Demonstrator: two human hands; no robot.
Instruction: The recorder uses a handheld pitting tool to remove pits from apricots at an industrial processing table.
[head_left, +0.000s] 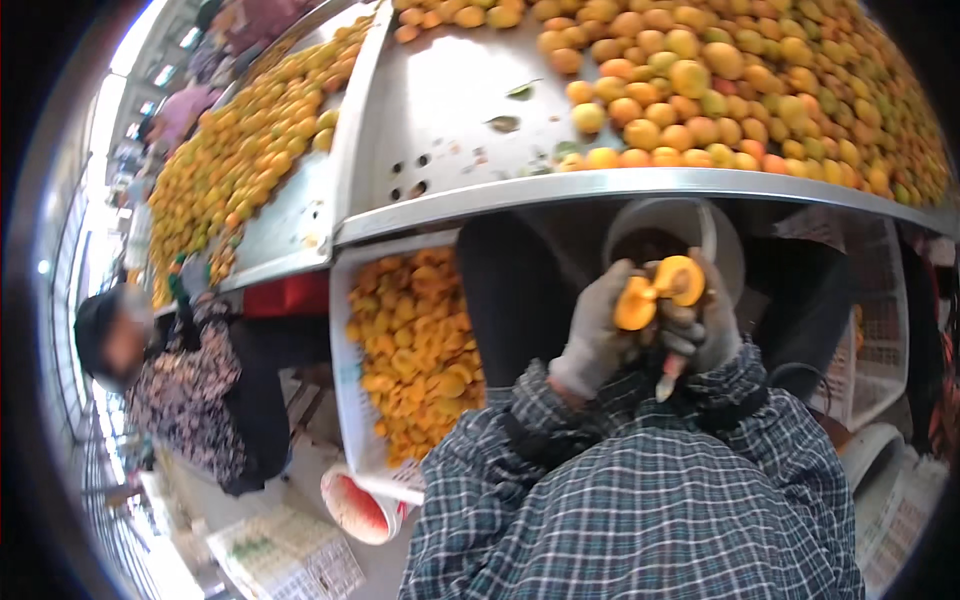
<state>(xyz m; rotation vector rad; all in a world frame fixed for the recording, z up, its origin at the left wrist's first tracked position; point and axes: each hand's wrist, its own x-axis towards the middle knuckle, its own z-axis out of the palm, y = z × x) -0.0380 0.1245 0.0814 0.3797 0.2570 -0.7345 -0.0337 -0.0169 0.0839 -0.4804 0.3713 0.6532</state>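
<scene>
My left hand (598, 330), in a grey glove, grips one half of an opened apricot (636, 303). Gloved too, my right hand (709, 322) grips the other half (680, 280), its cut face up with a darker, brownish middle; whether that is the stone I cannot tell. The halves meet or nearly meet at their inner edges. A small tool (670, 375), its tip pointing towards my body, sticks out below the fingers of my right hand. Just beyond both hands, between my knees, is a white bucket (726, 225) with dark contents.
A metal sorting table (525, 184) holds many whole apricots (697, 112) and a few leaves. Left of my legs stands a white crate (346, 360) of apricot halves (420, 352). A tipped bucket (364, 506) lies nearby. Another person (195, 382) sits farther left. At right is another crate (885, 337).
</scene>
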